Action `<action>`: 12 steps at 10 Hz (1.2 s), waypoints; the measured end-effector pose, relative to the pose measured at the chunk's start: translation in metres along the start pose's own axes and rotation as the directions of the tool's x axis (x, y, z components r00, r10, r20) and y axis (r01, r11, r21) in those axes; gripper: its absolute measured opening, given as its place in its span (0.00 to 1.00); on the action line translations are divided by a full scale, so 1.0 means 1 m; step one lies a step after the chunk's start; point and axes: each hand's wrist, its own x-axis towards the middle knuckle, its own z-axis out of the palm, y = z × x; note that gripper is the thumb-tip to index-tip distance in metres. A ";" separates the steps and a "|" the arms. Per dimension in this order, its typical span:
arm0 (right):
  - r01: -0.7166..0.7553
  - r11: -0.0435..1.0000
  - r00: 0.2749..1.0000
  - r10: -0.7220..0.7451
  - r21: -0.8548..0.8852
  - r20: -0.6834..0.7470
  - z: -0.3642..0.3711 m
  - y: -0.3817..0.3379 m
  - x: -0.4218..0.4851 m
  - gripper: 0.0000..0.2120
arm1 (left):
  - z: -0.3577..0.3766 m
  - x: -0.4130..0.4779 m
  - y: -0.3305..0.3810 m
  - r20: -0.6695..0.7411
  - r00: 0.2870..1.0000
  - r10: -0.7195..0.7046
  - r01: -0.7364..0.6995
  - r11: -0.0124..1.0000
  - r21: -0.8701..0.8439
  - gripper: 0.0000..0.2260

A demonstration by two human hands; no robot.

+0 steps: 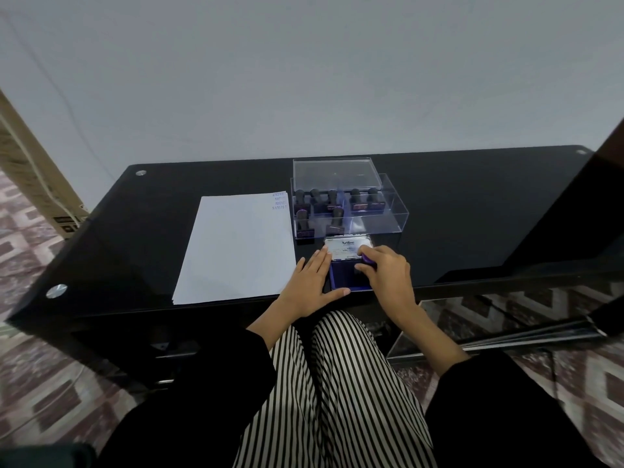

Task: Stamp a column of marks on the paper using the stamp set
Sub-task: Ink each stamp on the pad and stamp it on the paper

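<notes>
**Right hand inking a stamp, paper off to its left**

The right hand (385, 278) curled its fingers round a purple stamp (368, 260) held down on the open ink pad (344, 278). The left hand (310, 282) lay flat, fingers straight, against the pad's left side. Past it on the counter (472, 214) lay the paper (236, 244), long axis running away from the person. The marks (279, 201) sat at its far right corner, so the stamp would likely go left and forward.
</notes>
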 end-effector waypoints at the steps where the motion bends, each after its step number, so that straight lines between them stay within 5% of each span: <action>1: -0.002 1.000 1.000 0.002 -0.006 0.008 0.000 -0.001 0.005 0.14 | 0.001 0.001 -0.001 0.000 1.000 -0.001 0.001 1.000 -0.008 0.39; 8: -0.063 0.998 0.995 0.063 -0.001 0.078 -0.002 -0.003 0.025 0.14 | -0.007 -0.001 0.002 0.015 1.000 -0.002 0.002 1.000 -0.016 0.39; 10: -0.076 0.995 0.997 0.075 0.065 0.018 -0.026 -0.006 0.030 0.13 | -0.055 -0.009 -0.002 -0.360 0.928 0.096 -0.156 0.978 -0.140 0.25; 12: -0.063 0.901 0.998 0.064 0.429 0.011 -0.057 -0.058 0.095 0.11 | -0.110 0.008 -0.045 -0.595 0.797 -0.103 -0.067 0.964 -0.256 0.15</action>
